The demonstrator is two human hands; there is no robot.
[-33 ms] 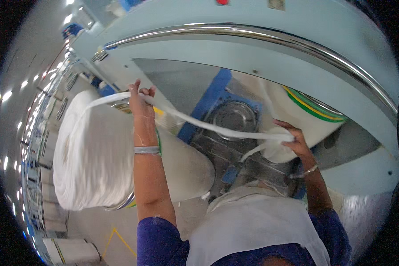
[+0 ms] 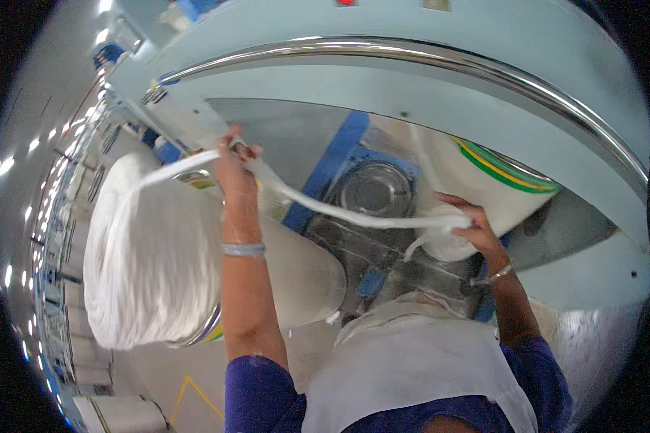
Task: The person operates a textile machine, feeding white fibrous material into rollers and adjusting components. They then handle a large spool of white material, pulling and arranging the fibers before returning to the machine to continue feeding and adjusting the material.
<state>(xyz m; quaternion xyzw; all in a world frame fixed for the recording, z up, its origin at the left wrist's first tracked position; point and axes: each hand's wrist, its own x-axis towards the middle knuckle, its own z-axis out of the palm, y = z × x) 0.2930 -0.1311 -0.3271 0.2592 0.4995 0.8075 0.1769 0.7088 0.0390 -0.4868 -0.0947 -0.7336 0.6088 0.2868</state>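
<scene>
A thick white fibre strand, a sliver, stretches between my two hands and sags slightly in the middle. My left hand, raised beside the full can at left, is closed round it with a finger or two sticking up. On the right, my right hand pinches the same strand, above a rounded white shape I cannot make out for certain. A loose tail hangs just left of that hand. From my left hand the strand runs back to a large coiled heap of sliver, bulging over its pale can.
A pale machine frame with a curved chrome rail spans the far side. Below it sit a blue base with a round dark plate and a tilted white can with a green and yellow band. Another can lies low at left.
My left hand has shifted slightly right relative to the heap, and the strand between my hands sags a little more. The loose tail has swung; the whole view has moved slightly.
</scene>
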